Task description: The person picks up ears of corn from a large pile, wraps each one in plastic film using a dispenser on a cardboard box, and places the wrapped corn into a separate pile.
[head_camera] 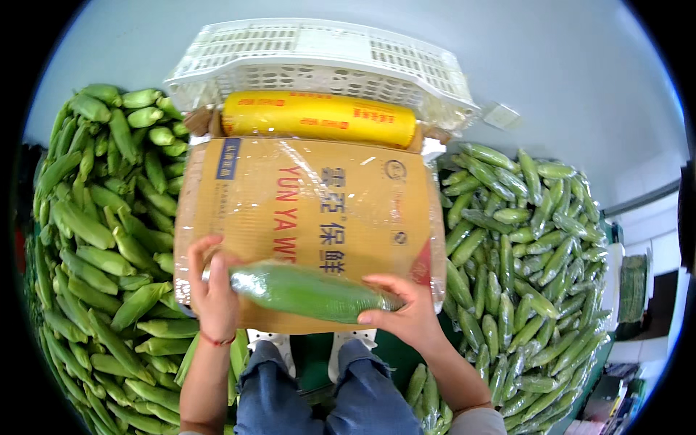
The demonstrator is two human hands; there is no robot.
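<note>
An ear of corn in its green husk, wrapped in clear film (310,291), lies level above the near edge of a cardboard box (326,217). My right hand (405,310) grips its tapered right end between thumb and fingers. At the other end is my left hand (215,288), thumb and fingers apart; blur hides whether it presses on the corn. Clear film covers the box top. Behind the box's printed face rests a yellow roll of cling film (318,118).
A white perforated plastic crate (326,46) stands behind the roll against the pale wall. Unwrapped corn ears (109,261) are heaped on the left, film-wrapped ears (511,272) on the right. My feet in white shoes (274,348) are below the box.
</note>
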